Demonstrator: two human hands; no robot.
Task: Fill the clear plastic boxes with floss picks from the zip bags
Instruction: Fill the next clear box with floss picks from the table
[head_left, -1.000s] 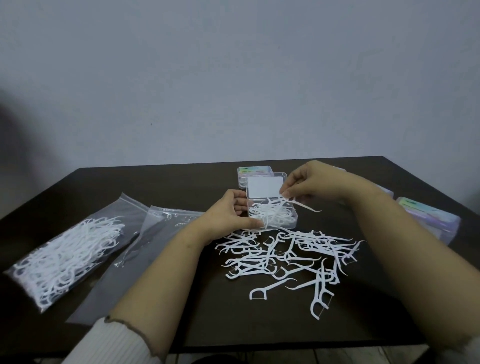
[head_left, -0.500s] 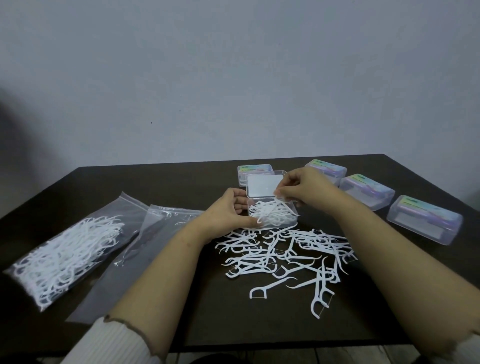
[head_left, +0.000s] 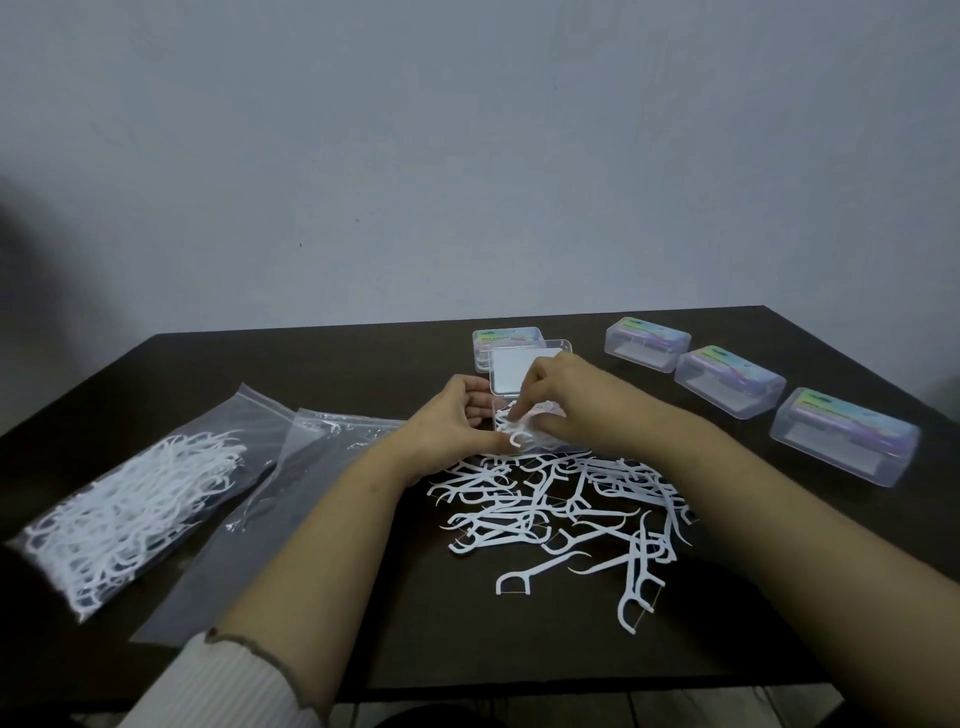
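An open clear plastic box holds white floss picks, and its lid stands up behind it. My left hand grips the box's left side. My right hand reaches down into the box, fingertips pressing on the picks inside. A loose pile of floss picks lies on the table just in front of the box. At the left lie a full zip bag of picks and a flat, nearly empty zip bag.
Three shut clear boxes with coloured labels stand in a row at the right. Another shut box sits behind the open one. The dark table ends near my forearms; a grey wall rises behind.
My right hand has moved from above the lid down into the box and now presses on the picks. The left hand still grips the box.
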